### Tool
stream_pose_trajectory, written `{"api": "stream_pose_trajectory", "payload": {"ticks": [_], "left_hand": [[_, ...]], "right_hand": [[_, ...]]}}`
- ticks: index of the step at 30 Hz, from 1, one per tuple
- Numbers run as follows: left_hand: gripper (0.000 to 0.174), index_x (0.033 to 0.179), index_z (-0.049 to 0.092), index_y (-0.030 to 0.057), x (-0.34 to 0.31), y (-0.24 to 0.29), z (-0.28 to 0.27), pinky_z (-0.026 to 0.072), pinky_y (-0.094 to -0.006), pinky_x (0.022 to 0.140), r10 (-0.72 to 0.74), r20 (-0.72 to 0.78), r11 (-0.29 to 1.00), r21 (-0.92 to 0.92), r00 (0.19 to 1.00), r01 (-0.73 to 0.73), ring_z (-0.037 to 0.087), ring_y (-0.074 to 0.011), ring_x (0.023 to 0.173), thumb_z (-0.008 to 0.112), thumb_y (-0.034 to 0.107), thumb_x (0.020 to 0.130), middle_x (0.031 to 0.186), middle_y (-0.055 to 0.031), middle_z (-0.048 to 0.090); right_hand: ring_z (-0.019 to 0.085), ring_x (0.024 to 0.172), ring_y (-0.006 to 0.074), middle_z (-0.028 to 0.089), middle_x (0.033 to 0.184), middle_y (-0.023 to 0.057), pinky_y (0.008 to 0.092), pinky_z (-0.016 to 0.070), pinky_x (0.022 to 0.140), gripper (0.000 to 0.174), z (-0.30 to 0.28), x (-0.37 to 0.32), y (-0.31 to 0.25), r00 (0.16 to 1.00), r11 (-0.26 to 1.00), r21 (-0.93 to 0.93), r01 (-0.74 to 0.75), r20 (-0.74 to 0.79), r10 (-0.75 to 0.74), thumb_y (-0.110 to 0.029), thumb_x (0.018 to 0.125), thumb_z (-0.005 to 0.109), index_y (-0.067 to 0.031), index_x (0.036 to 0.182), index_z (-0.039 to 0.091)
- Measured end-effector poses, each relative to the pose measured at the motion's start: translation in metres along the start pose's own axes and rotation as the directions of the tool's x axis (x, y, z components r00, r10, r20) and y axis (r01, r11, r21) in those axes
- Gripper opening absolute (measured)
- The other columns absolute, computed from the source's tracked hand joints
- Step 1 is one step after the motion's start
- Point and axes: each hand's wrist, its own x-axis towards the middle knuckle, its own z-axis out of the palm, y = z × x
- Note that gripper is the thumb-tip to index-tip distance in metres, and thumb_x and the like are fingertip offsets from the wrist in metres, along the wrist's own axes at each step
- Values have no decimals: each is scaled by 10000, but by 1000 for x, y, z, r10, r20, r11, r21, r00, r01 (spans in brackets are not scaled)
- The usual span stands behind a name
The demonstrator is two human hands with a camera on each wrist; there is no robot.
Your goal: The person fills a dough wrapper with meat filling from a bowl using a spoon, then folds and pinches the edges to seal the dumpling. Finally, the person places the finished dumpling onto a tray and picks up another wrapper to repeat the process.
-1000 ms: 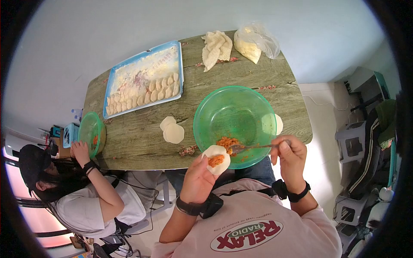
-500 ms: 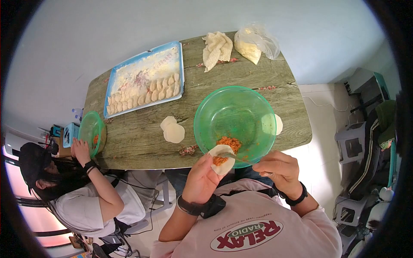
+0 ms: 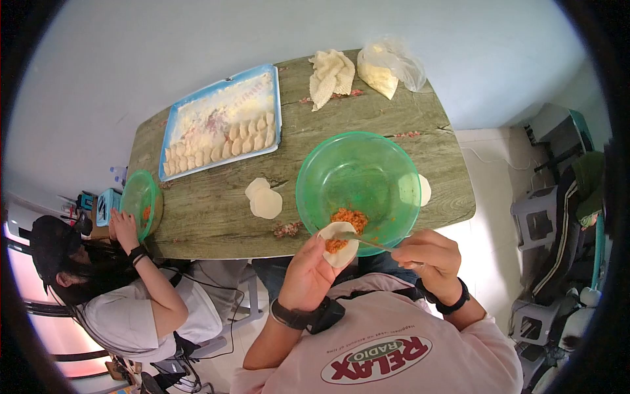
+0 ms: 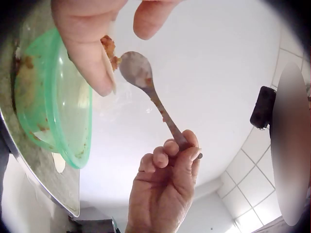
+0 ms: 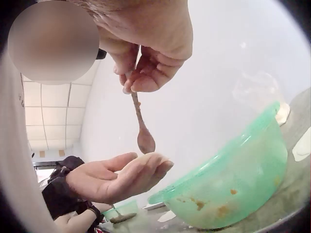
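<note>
My left hand (image 3: pixel 305 279) holds a round dumpling wrapper (image 3: pixel 344 255) on its fingers, thumb at the edge, at the near rim of a large green bowl (image 3: pixel 328 167). Orange filling (image 3: pixel 335 246) lies on the wrapper. My right hand (image 3: pixel 432 259) pinches the handle of a metal spoon (image 4: pixel 136 70), whose bowl is right at the filling. In the right wrist view the spoon points down over the cupped left hand. More orange filling (image 3: pixel 354 217) sits in the near part of the green bowl.
Loose wrappers (image 3: pixel 266 203) lie left of the bowl, with another wrapper (image 3: pixel 426 190) at its right. A blue tray (image 3: pixel 278 98) holds rows of dumplings (image 3: pixel 226 148). A cloth (image 3: pixel 330 75) and a plastic bag (image 3: pixel 387 69) lie at the back. Another person (image 3: pixel 151 289) works at a smaller green bowl (image 3: pixel 157 197).
The spoon has moved left from the bowl's near edge onto the wrapper, the right hand shifting left and down. The left hand has moved slightly right with the wrapper.
</note>
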Motion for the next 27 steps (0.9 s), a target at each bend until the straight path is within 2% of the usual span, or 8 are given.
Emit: {"api": "stream_pose_trajectory", "payload": {"ticks": [2, 4, 7, 11, 14, 16, 21, 27], "left_hand": [[444, 1338, 323, -27, -1, 0, -1, 382, -398, 1025, 10, 1, 1000, 10, 1000, -10, 461, -237, 1219, 393, 218, 975, 1320, -142, 448], [443, 1338, 323, -28, -1, 0, -1, 383, -398, 1025, -1, 9, 1000, 4, 1000, 1, 461, -238, 1219, 392, 217, 975, 1320, -143, 448], [441, 1337, 324, -28, -1, 1, -1, 385, -397, 1023, -1, 7, 1000, 6, 1000, 1, 462, -238, 1217, 390, 216, 976, 1318, -143, 450], [438, 1334, 330, -31, -1, 1, -1, 383, -397, 1025, -3, 7, 1000, 21, 1000, 3, 462, -240, 1217, 386, 216, 977, 1315, -143, 454], [490, 1334, 335, -32, -1, 0, 0, 347, -405, 1046, -3, 3, 997, 74, 1000, 3, 436, -244, 1238, 407, 286, 967, 1337, -142, 443], [488, 1334, 334, -33, -1, 0, -2, 346, -406, 1047, 6, -6, 997, 72, 1000, -5, 434, -251, 1241, 402, 283, 969, 1336, -144, 444], [484, 1333, 328, -43, -2, 1, -7, 347, -412, 1049, 25, -55, 997, 74, 998, -21, 429, -285, 1246, 387, 274, 973, 1336, -166, 438], [471, 1321, 333, -60, -5, 1, -12, 359, -421, 1047, 48, -97, 996, 80, 994, -40, 436, -319, 1239, 381, 256, 974, 1336, -198, 429]], "right_hand": [[589, 610, 135, 617, 762, 100, 228, 467, 533, 145, -1, -1, -1, 999, 1000, 19, 0, -43, 1, -126, 857, 611, -18, 922, 683], [615, 668, 192, 623, 782, 95, 278, 484, 566, 183, -2, 0, -1, 995, 997, 27, -78, 56, 77, -56, 763, 672, -61, 945, 687], [593, 627, 137, 618, 763, 100, 228, 467, 537, 162, 1, -1, -2, 1000, 1000, 15, -8, -13, 9, -148, 844, 625, -28, 933, 688], [589, 609, 140, 619, 764, 102, 232, 468, 533, 163, -2, 1, 0, 998, 997, -41, 61, 12, -61, -149, 836, 634, -25, 928, 687], [614, 659, 196, 627, 786, 101, 277, 484, 571, 149, -4, 1, -4, 995, 998, -16, -63, 80, 64, -73, 791, 652, -51, 934, 688], [615, 660, 188, 632, 792, 102, 266, 480, 568, 140, -5, -2, -3, 997, 996, 58, -62, -34, 64, -104, 809, 648, -35, 925, 684], [604, 639, 159, 629, 763, 92, 247, 466, 553, 209, -15, -1, -5, 982, 986, 92, -140, -113, 150, -208, 845, 628, -14, 904, 677], [580, 619, 141, 614, 718, 61, 241, 443, 538, 219, -26, -2, 2, 981, 976, -103, -194, -49, 190, -251, 846, 623, -39, 869, 674]]}}
